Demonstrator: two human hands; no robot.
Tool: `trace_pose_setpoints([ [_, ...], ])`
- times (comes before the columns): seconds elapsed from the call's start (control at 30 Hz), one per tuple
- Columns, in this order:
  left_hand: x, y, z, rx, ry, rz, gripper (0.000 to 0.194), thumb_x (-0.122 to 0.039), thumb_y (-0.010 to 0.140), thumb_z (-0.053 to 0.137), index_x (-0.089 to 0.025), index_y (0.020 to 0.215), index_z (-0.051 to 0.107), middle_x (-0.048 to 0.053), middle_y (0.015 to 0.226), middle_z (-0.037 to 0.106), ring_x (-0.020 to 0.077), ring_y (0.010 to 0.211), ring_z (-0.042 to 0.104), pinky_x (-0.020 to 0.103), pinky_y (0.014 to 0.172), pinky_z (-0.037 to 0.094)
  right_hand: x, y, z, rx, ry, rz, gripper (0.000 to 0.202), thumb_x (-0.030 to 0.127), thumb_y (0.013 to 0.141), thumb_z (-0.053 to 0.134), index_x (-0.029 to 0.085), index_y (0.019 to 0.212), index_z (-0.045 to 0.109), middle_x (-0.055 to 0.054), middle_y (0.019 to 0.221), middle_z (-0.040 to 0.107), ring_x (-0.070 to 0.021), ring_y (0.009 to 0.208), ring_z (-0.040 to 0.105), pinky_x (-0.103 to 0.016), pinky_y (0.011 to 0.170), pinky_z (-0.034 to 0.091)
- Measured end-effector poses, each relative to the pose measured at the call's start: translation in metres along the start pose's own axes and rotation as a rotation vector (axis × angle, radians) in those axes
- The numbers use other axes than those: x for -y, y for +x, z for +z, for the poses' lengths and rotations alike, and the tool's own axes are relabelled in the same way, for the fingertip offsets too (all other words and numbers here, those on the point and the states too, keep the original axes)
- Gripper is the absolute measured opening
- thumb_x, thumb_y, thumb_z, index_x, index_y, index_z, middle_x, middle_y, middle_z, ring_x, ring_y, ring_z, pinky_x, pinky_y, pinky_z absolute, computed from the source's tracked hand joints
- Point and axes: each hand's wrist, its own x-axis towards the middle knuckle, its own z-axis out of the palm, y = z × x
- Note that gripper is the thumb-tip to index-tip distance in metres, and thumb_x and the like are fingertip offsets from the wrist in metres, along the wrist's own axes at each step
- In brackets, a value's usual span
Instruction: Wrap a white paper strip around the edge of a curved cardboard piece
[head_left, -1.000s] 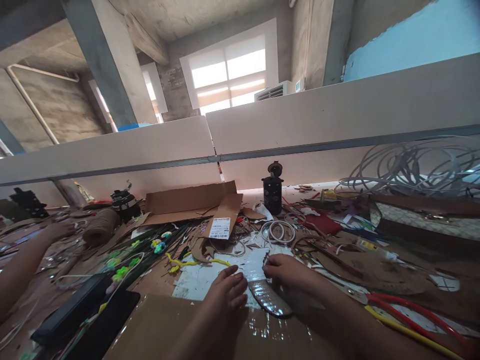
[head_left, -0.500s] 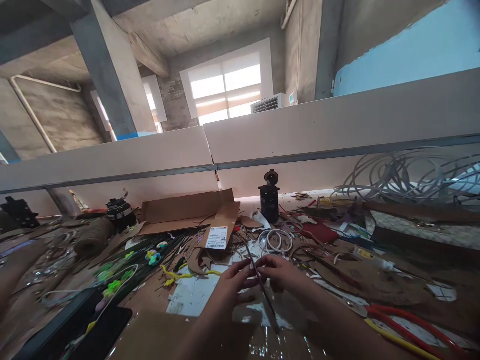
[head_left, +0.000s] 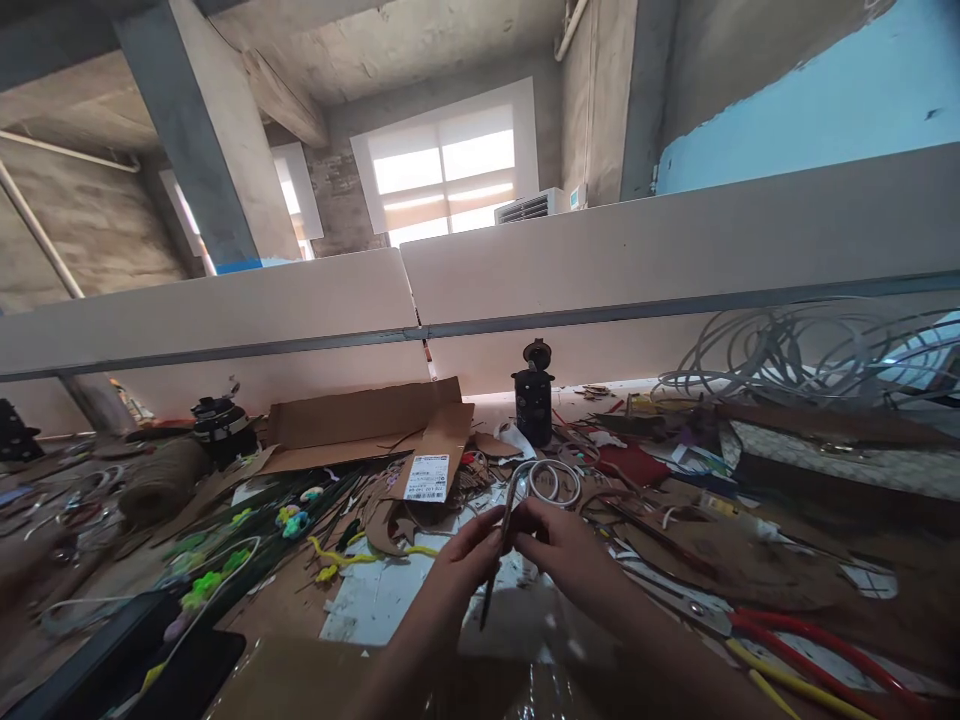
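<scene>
Both my hands meet near the middle of the cluttered table, over a white sheet [head_left: 367, 600]. A thin dark strip [head_left: 489, 590] stands tilted between them, its lower end pointing down toward me. My left hand [head_left: 472, 550] pinches the strip from the left with its fingertips. From the right, the curled fingers of my right hand [head_left: 551, 535] close on the same strip. Just beyond the fingers lie white rings [head_left: 555, 482]. What the strip is made of is too dark to tell.
A cardboard box [head_left: 360, 420] with a label lies behind my hands, beside a black bottle [head_left: 534, 405] with its lid up. Red-handled shears [head_left: 795, 640] are at the right. Twine [head_left: 161, 485], green flowers [head_left: 206, 590] and a black case [head_left: 112, 650] are at the left.
The strip has turned, its lower end swinging from right to left. My hands have drawn closer together around it. The view has shifted slightly to the right.
</scene>
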Motion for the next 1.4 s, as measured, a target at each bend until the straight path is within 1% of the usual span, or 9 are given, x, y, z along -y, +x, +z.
trace_pose_setpoints([
  [0.13, -0.009, -0.004, 0.0, 0.05, 0.063, 0.01, 0.06, -0.048, 0.074, 0.078, -0.024, 0.128, 0.067, 0.01, 0.126, 0.071, 0.0336, 0.119, 0.058, 0.042, 0.092, 0.045, 0.008, -0.002, -0.005, -0.018, -0.003, -0.013, 0.011, 0.029, 0.082, 0.059, 0.02, 0.077, 0.058, 0.0, 0.072, 0.06, -0.0172, 0.07, 0.054, -0.027, 0.063, 0.036],
  [0.2, -0.016, -0.007, 0.003, 0.088, 0.061, 0.017, 0.057, -0.045, 0.079, 0.076, -0.024, 0.13, 0.066, 0.01, 0.123, 0.072, 0.0323, 0.115, 0.061, 0.042, 0.09, 0.046, 0.011, -0.001, -0.008, -0.004, 0.092, 0.007, 0.013, 0.032, 0.081, 0.059, 0.02, 0.077, 0.057, 0.001, 0.07, 0.057, -0.0156, 0.066, 0.051, -0.026, 0.059, 0.035],
  [0.33, -0.023, -0.009, 0.011, 0.156, -0.052, 0.048, 0.05, -0.04, 0.078, 0.078, -0.024, 0.125, 0.07, 0.011, 0.124, 0.071, 0.0316, 0.114, 0.062, 0.041, 0.093, 0.047, 0.014, 0.001, -0.012, 0.052, 0.324, 0.074, 0.021, 0.038, 0.076, 0.063, 0.019, 0.079, 0.057, 0.002, 0.069, 0.053, -0.0136, 0.061, 0.048, -0.025, 0.054, 0.034],
  [0.47, -0.017, -0.006, 0.012, 0.187, -0.17, 0.041, 0.05, -0.038, 0.076, 0.081, -0.025, 0.123, 0.071, 0.013, 0.125, 0.071, 0.0327, 0.112, 0.064, 0.042, 0.09, 0.05, 0.016, 0.001, -0.015, 0.084, 0.378, 0.093, 0.027, 0.041, 0.072, 0.069, 0.016, 0.078, 0.059, 0.0, 0.071, 0.056, -0.0137, 0.063, 0.05, -0.026, 0.057, 0.037],
  [0.67, -0.006, -0.009, 0.004, 0.141, -0.176, 0.017, 0.063, -0.039, 0.078, 0.08, -0.032, 0.137, 0.059, 0.011, 0.127, 0.069, 0.0286, 0.104, 0.067, 0.038, 0.083, 0.052, 0.012, -0.001, -0.007, 0.161, 0.424, 0.116, 0.031, 0.043, 0.07, 0.075, 0.017, 0.076, 0.059, 0.002, 0.068, 0.055, -0.0121, 0.061, 0.05, -0.025, 0.056, 0.037],
  [0.8, -0.003, -0.013, 0.0, 0.117, -0.188, 0.005, 0.058, -0.043, 0.075, 0.082, -0.034, 0.13, 0.065, 0.01, 0.123, 0.071, 0.0268, 0.1, 0.067, 0.036, 0.08, 0.052, 0.006, -0.002, -0.001, 0.153, 0.413, 0.095, 0.029, 0.04, 0.072, 0.075, 0.017, 0.074, 0.059, 0.001, 0.069, 0.056, -0.0124, 0.062, 0.051, -0.026, 0.057, 0.04],
  [1.0, 0.0, -0.012, -0.004, 0.147, -0.254, -0.045, 0.045, -0.04, 0.079, 0.078, -0.033, 0.123, 0.071, 0.009, 0.121, 0.072, 0.027, 0.104, 0.067, 0.036, 0.086, 0.05, 0.003, -0.003, 0.001, 0.167, 0.409, 0.089, 0.027, 0.039, 0.074, 0.074, 0.017, 0.075, 0.058, 0.002, 0.068, 0.055, -0.0122, 0.061, 0.05, -0.026, 0.057, 0.039],
  [1.23, 0.001, -0.012, -0.004, 0.172, -0.218, -0.008, 0.052, -0.038, 0.079, 0.079, -0.032, 0.13, 0.066, 0.01, 0.123, 0.071, 0.0299, 0.108, 0.066, 0.041, 0.092, 0.048, 0.008, -0.004, 0.0, 0.14, 0.406, 0.093, 0.028, 0.039, 0.073, 0.074, 0.017, 0.075, 0.058, 0.002, 0.067, 0.055, -0.0124, 0.062, 0.05, -0.026, 0.058, 0.038],
  [1.4, -0.001, -0.015, -0.002, 0.201, -0.155, 0.052, 0.054, -0.038, 0.082, 0.077, -0.036, 0.133, 0.061, 0.009, 0.125, 0.071, 0.0289, 0.109, 0.064, 0.043, 0.096, 0.046, 0.012, -0.006, -0.002, 0.139, 0.366, 0.107, 0.026, 0.037, 0.072, 0.074, 0.017, 0.073, 0.058, 0.003, 0.065, 0.053, -0.0126, 0.063, 0.048, -0.026, 0.058, 0.038],
])
